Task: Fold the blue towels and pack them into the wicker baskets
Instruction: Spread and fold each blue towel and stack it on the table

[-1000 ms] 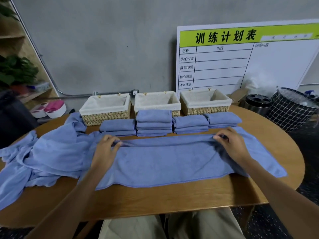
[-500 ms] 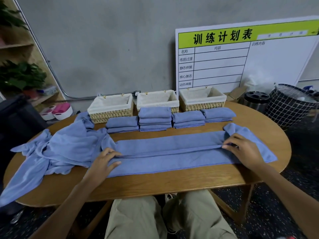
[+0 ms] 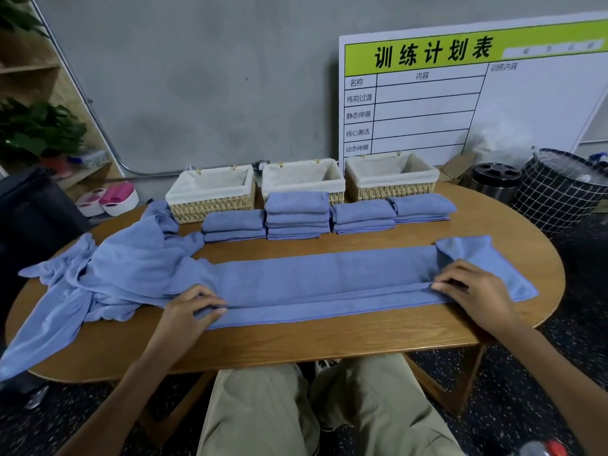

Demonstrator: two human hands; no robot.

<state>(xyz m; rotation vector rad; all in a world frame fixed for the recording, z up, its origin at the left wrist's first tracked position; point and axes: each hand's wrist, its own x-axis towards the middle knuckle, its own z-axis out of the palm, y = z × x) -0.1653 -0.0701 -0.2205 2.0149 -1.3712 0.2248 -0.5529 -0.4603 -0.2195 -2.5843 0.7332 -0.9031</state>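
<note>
On towel (image 3: 322, 278): both hands (image 3: 187, 311) (image 3: 473, 291) pinching folded edge.

Towels all one plain mid-blue: long folded towel (image 3: 316, 281), crumpled heap (image 3: 108, 274), four folded stacks (image 3: 297, 215). Three wicker baskets (image 3: 214, 210) straw-yellow weave with off-white cloth liners; table (image 3: 296, 343) warm honey-brown wood. Board (image 3: 460, 93) white with lime-green header, black characters and grid lines; bin (image 3: 559, 192) black with white check; trousers (image 3: 263, 413) khaki.

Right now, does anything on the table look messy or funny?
Yes. The heap of unfolded towels at the table's left end is crumpled, one corner drooping off the edge. The baskets look empty.
</note>
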